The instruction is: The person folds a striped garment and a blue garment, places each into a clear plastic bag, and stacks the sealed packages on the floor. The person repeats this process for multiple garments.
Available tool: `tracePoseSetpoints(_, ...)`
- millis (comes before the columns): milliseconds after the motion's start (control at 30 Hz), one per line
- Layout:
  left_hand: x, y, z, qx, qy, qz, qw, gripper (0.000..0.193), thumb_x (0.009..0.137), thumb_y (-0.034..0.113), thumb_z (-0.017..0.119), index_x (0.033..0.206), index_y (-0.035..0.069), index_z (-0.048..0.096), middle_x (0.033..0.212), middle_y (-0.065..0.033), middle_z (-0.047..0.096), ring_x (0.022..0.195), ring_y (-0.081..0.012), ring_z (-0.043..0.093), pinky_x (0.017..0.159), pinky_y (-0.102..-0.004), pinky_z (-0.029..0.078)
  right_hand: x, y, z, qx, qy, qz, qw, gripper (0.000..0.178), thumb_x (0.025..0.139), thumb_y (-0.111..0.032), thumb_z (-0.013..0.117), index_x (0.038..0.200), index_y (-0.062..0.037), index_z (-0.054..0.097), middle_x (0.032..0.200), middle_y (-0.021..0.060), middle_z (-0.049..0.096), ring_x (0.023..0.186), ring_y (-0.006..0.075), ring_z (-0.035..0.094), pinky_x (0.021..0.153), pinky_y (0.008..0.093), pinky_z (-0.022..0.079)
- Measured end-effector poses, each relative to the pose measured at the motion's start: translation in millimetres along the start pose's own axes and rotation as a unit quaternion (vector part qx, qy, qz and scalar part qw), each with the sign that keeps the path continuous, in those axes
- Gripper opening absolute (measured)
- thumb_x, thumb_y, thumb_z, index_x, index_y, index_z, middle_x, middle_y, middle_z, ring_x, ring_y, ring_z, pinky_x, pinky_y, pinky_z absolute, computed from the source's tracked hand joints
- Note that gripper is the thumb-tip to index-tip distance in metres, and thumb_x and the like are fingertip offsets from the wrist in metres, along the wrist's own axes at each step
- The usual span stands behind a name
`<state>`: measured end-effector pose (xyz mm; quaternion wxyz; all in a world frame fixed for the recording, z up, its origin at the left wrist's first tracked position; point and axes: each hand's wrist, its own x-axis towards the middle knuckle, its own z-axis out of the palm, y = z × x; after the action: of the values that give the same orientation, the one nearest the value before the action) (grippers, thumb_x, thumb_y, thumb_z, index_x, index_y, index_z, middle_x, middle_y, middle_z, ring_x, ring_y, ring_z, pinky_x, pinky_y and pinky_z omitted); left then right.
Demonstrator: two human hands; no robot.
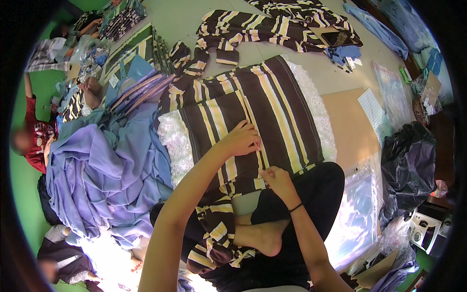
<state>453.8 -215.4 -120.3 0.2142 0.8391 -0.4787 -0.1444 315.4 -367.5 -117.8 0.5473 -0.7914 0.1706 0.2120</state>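
Lying spread on the pale floor (335,70), a wide brown, yellow and white striped cloth garment (287,112) sits directly before the seated person, white lace trim (318,114) showing along its left and right sides. Beside it on the left is a rumpled heap of lilac-blue cloth (104,170). Well to the right slumps a crinkled black plastic bag (407,170), with a flat tan cardboard sheet (348,119) between bag and garment. The left hand (244,138), farther out, rests with fingers curled at the narrow lengthwise strip (249,117) down the garment's middle; whether its fingertips grip cloth, I cannot tell. The right hand (277,180), nearer, seems to pinch the strip's near end between thumb and finger. The fabric should handle as light, soft and floppy, creasing easily; the layered strip looks the firmest hold, the lace probably the most delicate. A thin black band (296,208) circles the right wrist.
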Motion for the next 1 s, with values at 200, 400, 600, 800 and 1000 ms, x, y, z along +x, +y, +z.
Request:
tracePoseSetpoints(200,-2,-3,-5,0.065,-0.033,0.02,0.997,0.041,0.067,0.04,0.063,0.093,0.01,0.056,0.105,-0.0071,0.05,0.111,-0.0268,0.039,0.101,-0.0435,0.021,1,-5,3,-0.059,-0.022,0.005,0.998,0.027,0.072,-0.02,0.066,0.071,0.0057,0.057,0.057,0.0155,0.057,0.051,0.0206,0.058,0.051,0.0309,0.045)
tracePoseSetpoints(400,-33,-25,-17,0.175,0.137,-0.047,0.974,0.063,0.066,0.041,0.063,0.115,0.007,0.044,0.122,-0.0136,0.039,0.116,-0.0326,0.033,0.098,-0.0443,0.025,-16,-4,6,-0.103,-0.058,-0.005,0.993,0.022,0.075,-0.018,0.063,0.075,0.0038,0.058,0.062,0.0154,0.059,0.06,0.0199,0.061,0.055,0.0302,0.047)
tracePoseSetpoints(600,-85,-81,-54,0.224,0.265,-0.253,0.903,0.06,0.069,0.045,0.061,0.11,0.003,0.046,0.116,-0.0141,0.043,0.114,-0.0327,0.033,0.095,-0.0464,0.024,-21,-22,66,0.523,-0.309,0.192,0.771,0.029,0.085,-0.017,0.049,0.103,0.0046,0.053,0.1,0.0141,0.058,0.093,0.0207,0.057,0.078,0.0259,0.048)
tracePoseSetpoints(800,-103,-130,-88,-0.018,0.02,-0.391,0.92,0.056,0.07,0.036,0.066,0.11,0.002,0.049,0.098,-0.0159,0.056,0.092,-0.03,0.053,0.08,-0.0362,0.04,-30,-28,128,0.599,-0.268,0.304,0.691,0.021,0.084,-0.014,0.052,0.095,0.0034,0.052,0.102,0.0151,0.055,0.101,0.0226,0.053,0.087,0.0316,0.044)
tracePoseSetpoints(1000,-104,-140,-99,-0.092,-0.015,-0.397,0.913,0.06,0.062,0.033,0.072,0.106,-0.001,0.051,0.093,-0.0164,0.058,0.087,-0.0253,0.056,0.074,-0.0331,0.043,-37,-26,143,0.624,-0.24,0.291,0.684,0.013,0.083,-0.017,0.056,0.088,-0.0046,0.055,0.095,0.0058,0.056,0.096,0.0183,0.054,0.087,0.0298,0.044)
